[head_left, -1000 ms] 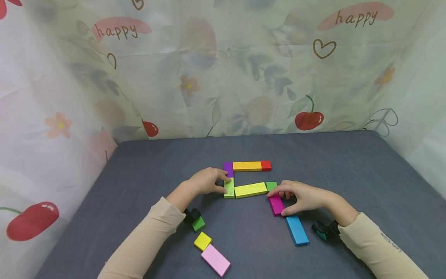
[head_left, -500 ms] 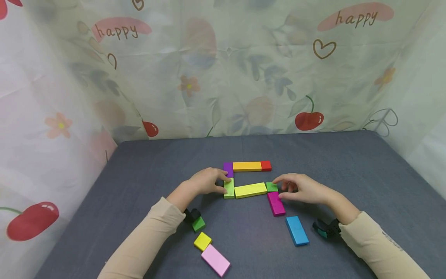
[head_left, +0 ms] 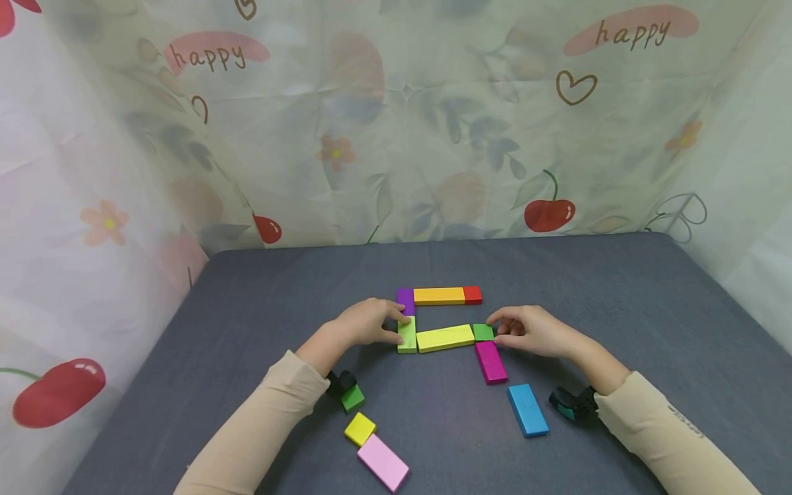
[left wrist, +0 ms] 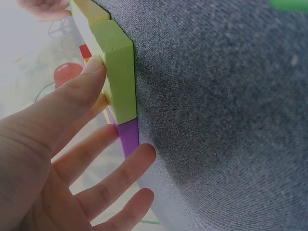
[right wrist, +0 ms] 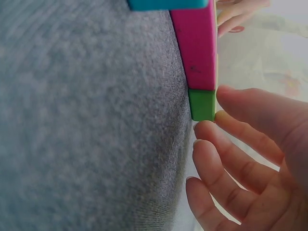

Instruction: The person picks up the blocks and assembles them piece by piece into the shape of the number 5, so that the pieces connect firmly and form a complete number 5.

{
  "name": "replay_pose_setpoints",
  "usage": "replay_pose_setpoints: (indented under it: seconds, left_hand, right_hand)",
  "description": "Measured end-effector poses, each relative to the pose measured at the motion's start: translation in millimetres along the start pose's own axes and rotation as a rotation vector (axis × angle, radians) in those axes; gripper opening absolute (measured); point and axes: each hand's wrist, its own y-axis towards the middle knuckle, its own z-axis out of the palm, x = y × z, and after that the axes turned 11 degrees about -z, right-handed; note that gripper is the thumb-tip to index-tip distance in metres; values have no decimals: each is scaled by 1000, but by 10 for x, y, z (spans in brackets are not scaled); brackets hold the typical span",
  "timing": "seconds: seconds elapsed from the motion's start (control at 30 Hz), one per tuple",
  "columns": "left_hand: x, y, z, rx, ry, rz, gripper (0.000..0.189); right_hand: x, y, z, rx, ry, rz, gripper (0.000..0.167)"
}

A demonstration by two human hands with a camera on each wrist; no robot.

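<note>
1. Left hand point(head_left: 366, 322): grip spread wide, holding nothing, thumb touching lime block point(head_left: 406, 338) on worktop point(head_left: 588, 289).
2. Right hand point(head_left: 533, 331): grip parted, holding nothing, at green block point(head_left: 483, 333) beside magenta block point(head_left: 491, 363).
3. Left wrist view shows outer fingers point(left wrist: 118, 178) splayed; head view hides them.

Seven blocks lie flat on the desk point(head_left: 606, 289), joined in one angular figure. The oblong lime block point(head_left: 408, 344) points front to back; its far end meets the purple block point(head_left: 405, 297), which continues its line. From the purple block's right side runs the orange block point(head_left: 438, 296), ended by the small red block point(head_left: 473, 295). The long yellow block point(head_left: 445, 338), just beside the lime block, slopes slightly, its right end farther back, and abuts the small green block point(head_left: 483, 333). The magenta block point(head_left: 491, 363), dark-flecked on one side, touches the green block's near edge and slants, near end rightward.
</note>
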Motion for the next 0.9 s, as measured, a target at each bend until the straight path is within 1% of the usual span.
replay_pose_setpoints:
  seconds: [0.47, 0.9]
  left_hand:
    - [10, 13, 5, 5, 0, 1, 45]
    - [12, 16, 3, 12, -1, -2, 45]
  right_hand:
    - [-10, 10, 7, -1, 4, 4, 28]
    - [-30, 4, 21, -9, -4, -14, 28]
